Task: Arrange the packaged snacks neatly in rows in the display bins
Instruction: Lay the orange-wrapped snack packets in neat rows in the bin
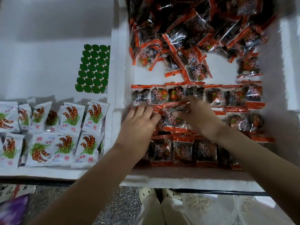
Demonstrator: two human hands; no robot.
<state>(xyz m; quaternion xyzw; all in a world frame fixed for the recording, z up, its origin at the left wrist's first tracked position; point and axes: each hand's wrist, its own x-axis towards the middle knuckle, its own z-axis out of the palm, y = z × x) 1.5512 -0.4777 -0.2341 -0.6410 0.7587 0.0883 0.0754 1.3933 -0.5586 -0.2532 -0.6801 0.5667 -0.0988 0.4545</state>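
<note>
Small red-and-clear snack packets lie in the right white foam bin (pixel 272 98). A loose heap of them (pixel 194 30) fills the far half; near rows (pixel 183 150) lie flat and side by side. My left hand (pixel 139 122) rests flat on the left end of the middle row, fingers straight. My right hand (pixel 198 114) pinches the top edge of one packet (pixel 173 119) in that row with its curled fingers.
The left foam bin (pixel 40 62) holds white tamarind snack packs (pixel 65 132) in two rows and a block of green packets (pixel 94 70) farther back. Below the bins are the floor, my shoes (pixel 160 194) and a clear plastic tub (pixel 209 207).
</note>
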